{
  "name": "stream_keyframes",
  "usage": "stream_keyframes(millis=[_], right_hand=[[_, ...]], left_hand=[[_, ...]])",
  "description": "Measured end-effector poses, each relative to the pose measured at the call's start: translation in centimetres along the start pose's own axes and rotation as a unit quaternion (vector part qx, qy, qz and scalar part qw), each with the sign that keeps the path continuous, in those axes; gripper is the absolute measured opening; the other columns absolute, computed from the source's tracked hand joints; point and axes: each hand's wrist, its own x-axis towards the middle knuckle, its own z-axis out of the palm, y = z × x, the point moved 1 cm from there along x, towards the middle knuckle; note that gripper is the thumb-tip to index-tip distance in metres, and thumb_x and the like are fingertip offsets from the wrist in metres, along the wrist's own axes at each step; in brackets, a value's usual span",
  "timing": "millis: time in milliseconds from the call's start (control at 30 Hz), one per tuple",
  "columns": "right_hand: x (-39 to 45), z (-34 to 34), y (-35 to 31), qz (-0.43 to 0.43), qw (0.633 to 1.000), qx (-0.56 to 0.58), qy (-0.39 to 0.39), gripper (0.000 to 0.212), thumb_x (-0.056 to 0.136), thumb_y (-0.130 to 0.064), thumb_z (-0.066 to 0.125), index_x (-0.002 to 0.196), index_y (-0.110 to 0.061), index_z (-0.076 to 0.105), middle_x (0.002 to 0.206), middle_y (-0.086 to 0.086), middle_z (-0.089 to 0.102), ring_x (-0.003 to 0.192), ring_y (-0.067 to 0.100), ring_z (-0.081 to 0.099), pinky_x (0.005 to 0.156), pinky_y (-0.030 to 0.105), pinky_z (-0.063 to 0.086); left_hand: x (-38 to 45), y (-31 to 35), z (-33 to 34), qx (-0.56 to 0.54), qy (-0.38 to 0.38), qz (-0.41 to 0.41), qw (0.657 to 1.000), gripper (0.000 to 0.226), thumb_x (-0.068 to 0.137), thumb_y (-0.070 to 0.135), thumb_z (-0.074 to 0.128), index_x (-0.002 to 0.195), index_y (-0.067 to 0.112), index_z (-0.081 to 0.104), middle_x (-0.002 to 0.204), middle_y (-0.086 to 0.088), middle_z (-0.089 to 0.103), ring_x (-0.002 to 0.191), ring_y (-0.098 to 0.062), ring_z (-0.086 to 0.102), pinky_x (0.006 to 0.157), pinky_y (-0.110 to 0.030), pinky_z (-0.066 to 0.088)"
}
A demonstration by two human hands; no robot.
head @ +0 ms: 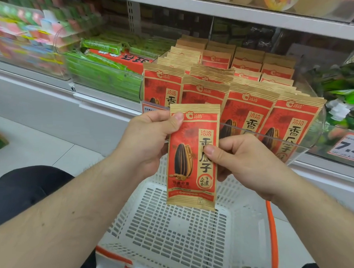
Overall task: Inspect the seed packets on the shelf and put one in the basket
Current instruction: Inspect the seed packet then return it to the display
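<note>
Seed packet (193, 154) upright between left hand (149, 138) and right hand (245, 163), both pinching it, above basket (167, 230).

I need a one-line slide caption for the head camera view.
Both hands, left hand and right hand, hold one sunflower seed packet above the white shopping basket.
</note>
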Motion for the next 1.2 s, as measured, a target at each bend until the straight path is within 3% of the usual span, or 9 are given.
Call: stream_keyframes(millis=[433,633,767,933,1033,1133,1200], right_hand=[[-0.4,0.0,-0.3,0.0,0.999,0.009,-0.051,0.043,0.074,-0.043,0.066,0.101,-0.011,0.074,0.083,0.01,0.077,0.068,0.019,0.067,0.061,0.032,0.055],[-0.8,0.0,-0.6,0.006,0.994,-0.044,-0.098,0.045,0.072,-0.04,0.072,0.113,-0.022,0.068,0.082,0.016,0.075,0.063,0.022,0.069,0.061,0.031,0.057],[-0.9,-0.1,-0.8,0.002,0.994,-0.042,-0.1,0.045,0.071,-0.038,0.075,0.114,-0.027,0.066,0.082,0.02,0.073,0.062,0.022,0.069,0.059,0.03,0.056],[-1.2,0.0,-1.0,-0.013,0.988,-0.094,-0.123,0.058,0.075,-0.013,0.086,0.118,-0.037,0.056,0.079,0.021,0.071,0.067,0.031,0.069,0.065,0.041,0.061],[-1.3,0.3,-1.2,-0.037,0.987,-0.112,-0.105,0.062,0.075,-0.012,0.087,0.122,-0.035,0.055,0.081,0.017,0.073,0.073,0.035,0.071,0.072,0.054,0.06],[-1.6,0.9,-1.5,-0.059,0.984,-0.137,-0.099,0.066,0.076,-0.011,0.086,0.126,-0.036,0.052,0.081,0.012,0.074,0.07,0.027,0.071,0.071,0.047,0.06],[-1.9,1.2,-1.7,-0.076,0.979,-0.169,-0.09,0.072,0.075,-0.013,0.085,0.13,-0.042,0.049,0.072,0.005,0.072,0.062,0.017,0.068,0.067,0.04,0.058]], left_hand=[[0.2,-0.1,-0.2,-0.02,0.02,-0.001,1.0,0.004,0.09,0.014,0.068,0.087,0.013,0.066,0.07,0.002,0.073,0.055,-0.008,0.065,0.052,-0.022,0.052],[0.4,-0.3,-0.5,-0.029,0.029,-0.004,0.999,0.004,0.092,0.014,0.067,0.095,0.012,0.067,0.07,0.003,0.073,0.054,-0.007,0.065,0.051,-0.022,0.051],[0.7,-0.4,-0.6,-0.033,0.037,0.0,0.999,0.006,0.091,0.014,0.067,0.097,0.012,0.067,0.075,0.0,0.075,0.059,-0.01,0.067,0.061,-0.028,0.054],[0.8,-0.6,-0.7,-0.045,0.043,-0.005,0.998,0.013,0.091,0.016,0.067,0.103,0.011,0.067,0.082,-0.004,0.076,0.067,-0.015,0.071,0.071,-0.034,0.059],[0.9,-0.6,-0.9,-0.041,0.028,-0.008,0.999,0.019,0.092,0.019,0.067,0.108,0.008,0.068,0.085,-0.005,0.077,0.069,-0.015,0.071,0.068,-0.034,0.06],[0.7,-0.6,-0.9,-0.014,0.029,0.001,0.999,0.01,0.094,0.018,0.066,0.101,0.011,0.067,0.079,-0.001,0.075,0.064,-0.011,0.07,0.054,-0.026,0.056],[0.7,-0.9,-0.9,0.006,0.061,0.016,0.998,0.01,0.094,0.016,0.067,0.099,0.011,0.06,0.089,-0.007,0.074,0.069,-0.014,0.07,0.06,-0.034,0.06]])
